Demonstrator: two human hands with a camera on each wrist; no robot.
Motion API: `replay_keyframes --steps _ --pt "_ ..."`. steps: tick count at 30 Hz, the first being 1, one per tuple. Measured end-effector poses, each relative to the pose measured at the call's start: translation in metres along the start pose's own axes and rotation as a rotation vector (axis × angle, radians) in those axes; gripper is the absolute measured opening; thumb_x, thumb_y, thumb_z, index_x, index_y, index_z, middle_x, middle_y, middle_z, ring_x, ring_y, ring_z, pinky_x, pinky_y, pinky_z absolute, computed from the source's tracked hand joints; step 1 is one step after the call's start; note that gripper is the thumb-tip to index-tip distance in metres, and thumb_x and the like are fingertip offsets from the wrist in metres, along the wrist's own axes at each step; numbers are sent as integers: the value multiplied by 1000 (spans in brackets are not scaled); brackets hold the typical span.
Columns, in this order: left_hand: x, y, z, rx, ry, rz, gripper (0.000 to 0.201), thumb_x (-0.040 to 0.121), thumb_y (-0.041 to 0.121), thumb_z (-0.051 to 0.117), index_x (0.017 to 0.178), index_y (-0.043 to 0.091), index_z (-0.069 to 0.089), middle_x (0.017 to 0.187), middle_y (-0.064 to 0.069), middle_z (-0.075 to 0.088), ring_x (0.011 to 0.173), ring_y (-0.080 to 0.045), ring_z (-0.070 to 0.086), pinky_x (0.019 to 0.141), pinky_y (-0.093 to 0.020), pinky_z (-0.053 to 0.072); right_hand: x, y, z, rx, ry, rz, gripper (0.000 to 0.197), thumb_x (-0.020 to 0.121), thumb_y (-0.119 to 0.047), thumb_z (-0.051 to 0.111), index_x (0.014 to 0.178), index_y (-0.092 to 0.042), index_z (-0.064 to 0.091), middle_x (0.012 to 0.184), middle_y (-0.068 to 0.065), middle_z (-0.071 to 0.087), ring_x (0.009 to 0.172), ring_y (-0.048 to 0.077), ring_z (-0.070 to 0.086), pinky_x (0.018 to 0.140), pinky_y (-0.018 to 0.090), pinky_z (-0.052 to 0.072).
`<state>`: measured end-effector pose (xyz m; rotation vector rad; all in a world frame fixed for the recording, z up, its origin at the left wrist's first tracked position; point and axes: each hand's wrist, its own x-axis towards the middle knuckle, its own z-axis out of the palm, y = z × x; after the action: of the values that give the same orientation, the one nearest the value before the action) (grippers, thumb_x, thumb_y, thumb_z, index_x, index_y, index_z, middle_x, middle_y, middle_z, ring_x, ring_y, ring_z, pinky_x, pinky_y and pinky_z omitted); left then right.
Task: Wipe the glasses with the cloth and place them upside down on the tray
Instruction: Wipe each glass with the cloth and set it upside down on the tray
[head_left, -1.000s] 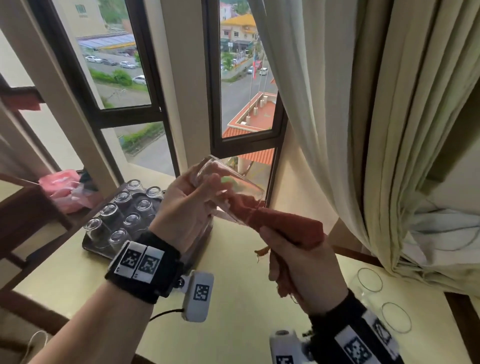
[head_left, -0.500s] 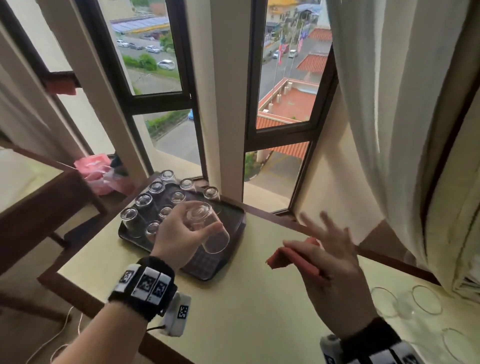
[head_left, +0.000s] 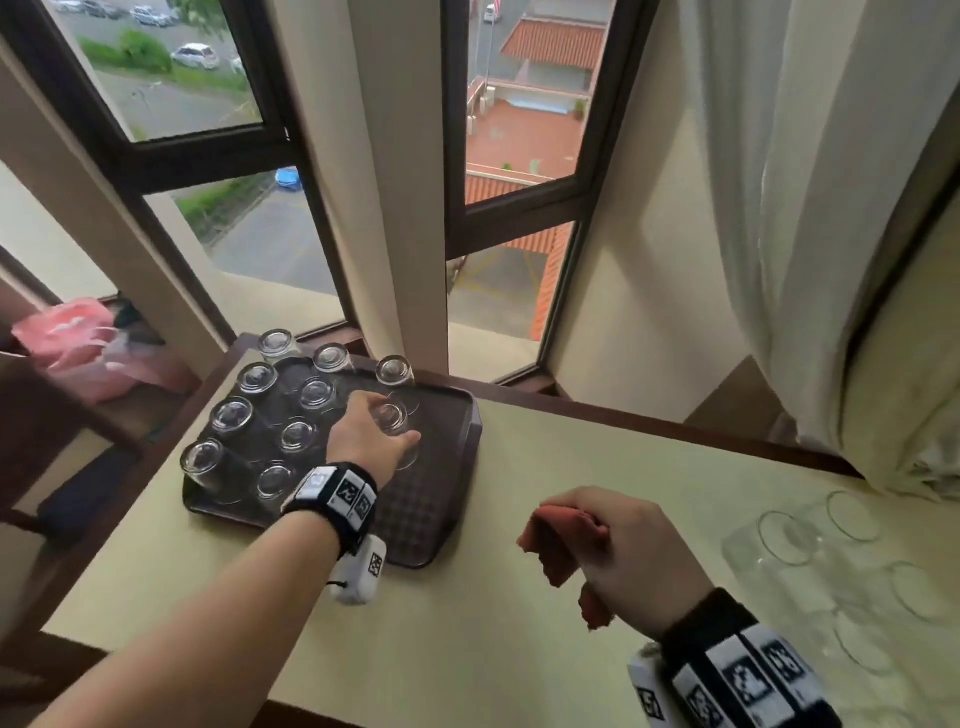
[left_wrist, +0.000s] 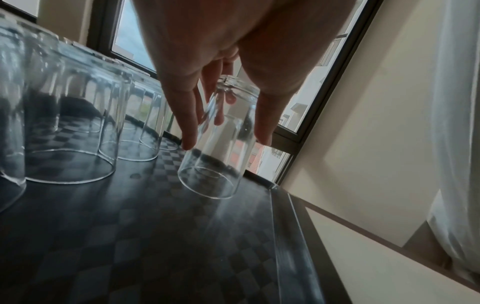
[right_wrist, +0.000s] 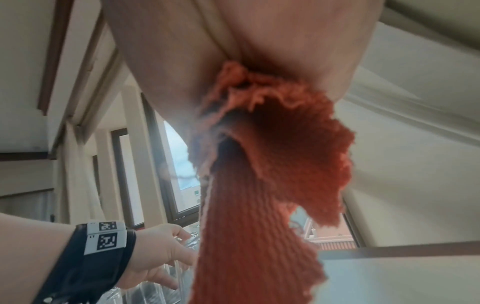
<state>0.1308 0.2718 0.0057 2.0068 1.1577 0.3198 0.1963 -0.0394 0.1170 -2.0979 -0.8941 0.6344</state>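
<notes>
Over the tray (head_left: 441, 499), the left hand (head_left: 363, 441) grips a glass (left_wrist: 221, 144) upside down, tilted, its rim just above the tray surface beside other inverted glasses (head_left: 249, 415). Above the table (head_left: 467, 623), the right hand (head_left: 634, 561) is closed around the red cloth (right_wrist: 259, 185).

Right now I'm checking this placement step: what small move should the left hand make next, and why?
Probably lower the glass straight down and let go. The left hand holds it mouth-down over a bare patch of the tray, and its rim looks tilted, barely off the surface. The right hand keeps the cloth.
</notes>
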Motion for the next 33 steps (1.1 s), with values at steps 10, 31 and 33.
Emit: replay_keyframes --steps 10,31,33 --pt "27 -26 24 9 -6 -32 63 83 21 92 134 16 55 129 -9 73 117 -29 68 102 -35 48 -18 0 21 329 78 303 30 104 -7 54 95 -20 80 79 14 75 74 35 76 44 62 56" --pt "50 -27 27 49 51 -25 83 78 26 96 147 17 51 140 -19 57 128 -39 61 114 -48 48 -58 21 9 404 206 345 24 107 -8 58 100 -20 78 90 13 79 79 37 78 48 66 58" --pt "35 -21 23 93 99 -42 92 76 34 97 151 15 47 145 -23 50 134 -43 54 118 -52 44 -69 25 2 437 253 344 23 107 -7 59 99 -20 77 92 13 80 80 38 78 49 67 57"
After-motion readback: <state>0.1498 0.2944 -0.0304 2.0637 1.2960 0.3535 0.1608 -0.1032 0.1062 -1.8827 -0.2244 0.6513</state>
